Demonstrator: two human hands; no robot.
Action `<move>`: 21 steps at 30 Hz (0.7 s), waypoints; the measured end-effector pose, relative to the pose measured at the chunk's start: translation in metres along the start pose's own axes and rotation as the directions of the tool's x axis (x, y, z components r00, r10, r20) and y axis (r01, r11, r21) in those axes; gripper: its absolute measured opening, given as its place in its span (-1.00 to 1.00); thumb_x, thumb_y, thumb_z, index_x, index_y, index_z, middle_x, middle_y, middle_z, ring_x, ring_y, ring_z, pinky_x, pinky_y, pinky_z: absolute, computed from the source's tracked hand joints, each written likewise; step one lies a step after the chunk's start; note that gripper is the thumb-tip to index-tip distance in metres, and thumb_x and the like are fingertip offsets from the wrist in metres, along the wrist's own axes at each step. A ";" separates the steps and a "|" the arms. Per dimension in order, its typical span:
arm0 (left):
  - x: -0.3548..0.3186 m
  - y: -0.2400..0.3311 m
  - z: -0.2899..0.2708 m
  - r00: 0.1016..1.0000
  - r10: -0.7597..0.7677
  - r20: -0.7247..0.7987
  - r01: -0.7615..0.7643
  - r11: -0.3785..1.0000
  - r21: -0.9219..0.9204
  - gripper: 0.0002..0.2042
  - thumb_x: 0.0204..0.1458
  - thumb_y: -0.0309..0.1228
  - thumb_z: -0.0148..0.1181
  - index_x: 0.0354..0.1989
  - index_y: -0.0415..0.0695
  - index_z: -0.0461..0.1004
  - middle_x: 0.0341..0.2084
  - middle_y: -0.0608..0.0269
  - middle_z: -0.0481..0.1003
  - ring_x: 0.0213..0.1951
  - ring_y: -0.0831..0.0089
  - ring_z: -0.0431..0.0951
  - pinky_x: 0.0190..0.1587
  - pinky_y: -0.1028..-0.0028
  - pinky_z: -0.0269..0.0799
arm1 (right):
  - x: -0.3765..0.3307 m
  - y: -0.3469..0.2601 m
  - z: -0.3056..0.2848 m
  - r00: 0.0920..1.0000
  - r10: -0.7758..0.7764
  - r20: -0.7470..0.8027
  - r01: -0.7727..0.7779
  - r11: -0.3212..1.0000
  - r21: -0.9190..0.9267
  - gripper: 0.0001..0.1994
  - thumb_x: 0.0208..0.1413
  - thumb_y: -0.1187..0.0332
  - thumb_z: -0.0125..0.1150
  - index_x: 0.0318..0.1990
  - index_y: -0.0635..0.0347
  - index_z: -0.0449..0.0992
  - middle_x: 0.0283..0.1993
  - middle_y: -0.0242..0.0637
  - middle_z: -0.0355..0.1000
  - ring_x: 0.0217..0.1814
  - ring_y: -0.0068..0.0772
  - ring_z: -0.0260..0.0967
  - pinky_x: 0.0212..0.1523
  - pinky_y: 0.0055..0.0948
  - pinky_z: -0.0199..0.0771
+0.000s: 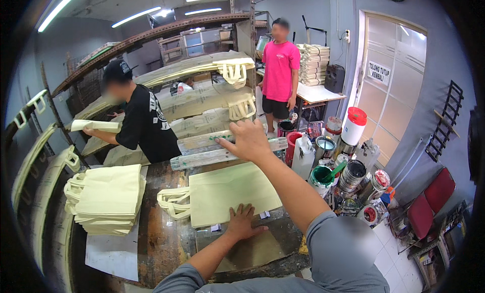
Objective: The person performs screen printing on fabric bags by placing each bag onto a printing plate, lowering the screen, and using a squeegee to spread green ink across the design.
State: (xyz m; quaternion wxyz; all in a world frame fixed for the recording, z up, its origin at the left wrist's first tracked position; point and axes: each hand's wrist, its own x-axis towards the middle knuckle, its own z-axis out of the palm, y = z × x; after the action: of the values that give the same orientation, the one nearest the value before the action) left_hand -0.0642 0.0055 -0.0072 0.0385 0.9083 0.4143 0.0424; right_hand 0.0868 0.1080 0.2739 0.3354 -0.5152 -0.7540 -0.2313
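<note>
Clearly, the pale yellow cloth bag (227,189) lies flat on the worktable (162,242) near the centre of the frame. Its long axis runs left to right, the right end angled slightly toward the top of the frame, and its looped handles (174,209) point left. From the lower edge, the left forearm slants up and right; the left hand (240,224) is palm-down over the bag's lower edge, fingers spread and gripping nothing. The right arm reaches from the lower right up toward the centre, its hand (250,141) raised beyond the bag's upper edge, wrist bent, fingers curled, thumb pointing left. That hand overlaps the wooden bars (202,161); whether it grips them I cannot tell. A stack of similar bags (108,192) sits at left.
</note>
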 end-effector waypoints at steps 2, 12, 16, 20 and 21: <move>0.005 -0.006 -0.001 0.999 -0.030 0.031 0.031 0.999 -0.027 0.20 0.00 0.66 -0.04 0.52 -0.23 0.25 0.55 -0.02 0.19 0.57 -0.19 0.09 0.49 -0.46 -0.13 | 0.001 -0.003 -0.002 1.000 0.003 0.019 -0.003 1.000 0.011 -0.38 0.27 -0.32 0.17 -0.26 0.18 0.63 -0.27 -0.15 0.58 -0.13 -0.07 0.53 0.06 -0.05 0.31; 0.039 -0.011 -0.015 0.992 -0.032 0.122 0.041 0.996 -0.073 0.18 -0.10 0.62 0.16 0.36 -0.35 0.43 0.52 -0.13 0.17 0.57 -0.20 0.01 0.54 -0.36 -0.18 | 0.000 -0.004 -0.001 1.000 -0.003 0.011 0.003 1.000 0.003 -0.39 0.27 -0.29 0.19 -0.22 0.19 0.63 -0.28 -0.15 0.55 -0.12 -0.07 0.50 0.05 -0.04 0.29; 0.035 -0.005 -0.023 0.998 -0.051 0.047 0.054 0.996 -0.065 0.13 -0.11 0.58 0.24 0.32 -0.32 0.48 0.50 -0.25 0.13 0.57 -0.27 -0.06 0.59 -0.21 -0.21 | -0.003 -0.004 -0.003 1.000 0.009 0.011 -0.010 0.999 0.033 -0.41 0.26 -0.25 0.23 -0.21 0.22 0.62 -0.27 -0.14 0.52 -0.10 -0.05 0.48 0.00 -0.03 0.26; 0.000 -0.024 -0.060 0.881 -0.182 -0.437 0.004 0.926 -0.377 0.00 -0.08 0.19 0.55 0.44 -0.20 0.33 0.27 -0.19 0.40 0.36 -0.08 0.32 0.44 -0.01 0.22 | -0.008 -0.005 -0.003 1.000 -0.001 -0.006 0.001 0.999 0.032 -0.43 0.25 -0.23 0.26 -0.23 0.23 0.61 -0.27 -0.14 0.52 -0.11 -0.05 0.46 -0.01 -0.03 0.25; -0.015 -0.050 -0.065 0.806 -0.194 -0.559 -0.036 0.927 -0.373 0.00 -0.04 -0.01 0.64 0.51 -0.17 0.22 0.14 -0.13 0.52 0.22 0.05 0.51 0.31 0.08 0.44 | -0.006 -0.009 -0.005 1.000 -0.007 -0.014 0.008 0.999 0.040 -0.43 0.24 -0.23 0.28 -0.24 0.22 0.60 -0.28 -0.15 0.52 -0.12 -0.05 0.46 -0.01 -0.03 0.25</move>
State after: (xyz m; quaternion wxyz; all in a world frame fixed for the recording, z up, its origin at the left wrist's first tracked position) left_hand -0.1184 0.0295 0.0511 0.0792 0.8088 0.4284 0.3951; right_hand 0.0809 0.0975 0.2725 0.3498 -0.5039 -0.7582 -0.2209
